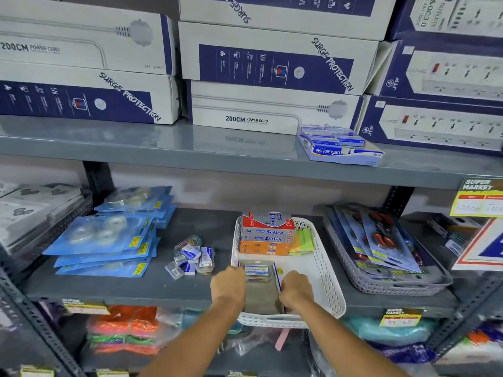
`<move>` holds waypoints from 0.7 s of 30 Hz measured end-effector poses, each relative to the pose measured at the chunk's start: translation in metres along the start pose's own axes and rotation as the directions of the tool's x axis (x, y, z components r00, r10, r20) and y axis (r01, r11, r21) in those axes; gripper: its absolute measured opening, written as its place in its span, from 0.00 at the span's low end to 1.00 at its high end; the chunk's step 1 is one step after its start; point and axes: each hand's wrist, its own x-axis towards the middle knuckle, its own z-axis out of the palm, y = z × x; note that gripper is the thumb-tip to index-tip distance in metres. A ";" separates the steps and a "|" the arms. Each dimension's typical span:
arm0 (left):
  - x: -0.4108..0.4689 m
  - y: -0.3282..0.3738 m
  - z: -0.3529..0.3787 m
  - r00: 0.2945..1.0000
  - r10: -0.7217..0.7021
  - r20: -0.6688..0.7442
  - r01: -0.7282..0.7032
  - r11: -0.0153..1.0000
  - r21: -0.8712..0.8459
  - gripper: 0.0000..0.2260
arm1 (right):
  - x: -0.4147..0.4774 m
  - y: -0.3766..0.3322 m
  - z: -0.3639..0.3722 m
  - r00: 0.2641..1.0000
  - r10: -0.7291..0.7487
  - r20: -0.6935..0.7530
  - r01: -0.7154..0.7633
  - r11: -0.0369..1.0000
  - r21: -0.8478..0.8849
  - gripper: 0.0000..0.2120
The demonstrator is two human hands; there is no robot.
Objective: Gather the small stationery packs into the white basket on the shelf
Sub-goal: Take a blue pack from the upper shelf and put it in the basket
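The white perforated basket [325, 270] sits on the middle shelf, its front rim hanging over the edge. At its back are stacked Softek and orange boxes [268, 235] with green and yellow notes beside them. My left hand [228, 285] and my right hand [295, 289] together grip a flat grey-brown tray [261, 292] in the basket's front left, one hand on each side. A small clear pack [256, 270] rests at the tray's far end. A loose heap of small stationery packs [192, 258] lies on the shelf left of the basket.
Blue tape blister packs [109, 240] are piled at the left. A grey basket of scissors [381, 251] stands right of the white one. A Kangaro box [340, 146] and power-strip cartons occupy the upper shelf. Price tags hang from shelf edges.
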 end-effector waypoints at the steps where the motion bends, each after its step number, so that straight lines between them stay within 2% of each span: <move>1: 0.001 0.001 0.000 1.000 0.004 -0.003 -0.004 1.000 0.017 0.14 | 0.001 0.000 0.001 1.000 0.002 -0.001 -0.002 1.000 -0.012 0.13; 6: 0.000 0.003 0.002 1.000 0.016 0.006 -0.016 0.998 0.063 0.15 | 0.002 -0.002 0.000 1.000 -0.027 -0.006 0.027 0.998 -0.062 0.13; 12: -0.009 0.001 -0.002 1.000 0.021 -0.019 -0.021 1.000 0.001 0.13 | -0.012 -0.001 -0.020 0.995 -0.094 -0.018 0.094 0.996 -0.006 0.08; 15: -0.020 -0.001 -0.011 0.996 0.032 -0.082 -0.036 0.998 -0.054 0.09 | -0.024 0.003 -0.044 0.984 -0.131 -0.119 0.135 0.990 0.028 0.15; 17: -0.027 0.000 -0.023 0.986 0.051 -0.156 -0.070 0.991 -0.118 0.10 | -0.039 0.005 -0.067 0.959 -0.181 -0.220 0.190 0.982 0.017 0.15; 19: -0.034 0.003 -0.043 0.962 0.077 -0.260 -0.132 0.970 -0.202 0.12 | -0.054 0.004 -0.092 0.911 -0.247 -0.330 0.248 0.968 -0.039 0.16; 21: -0.042 0.010 -0.070 0.909 0.098 -0.406 -0.228 0.930 -0.287 0.12 | -0.071 0.003 -0.118 0.833 -0.313 -0.456 0.307 0.948 -0.089 0.17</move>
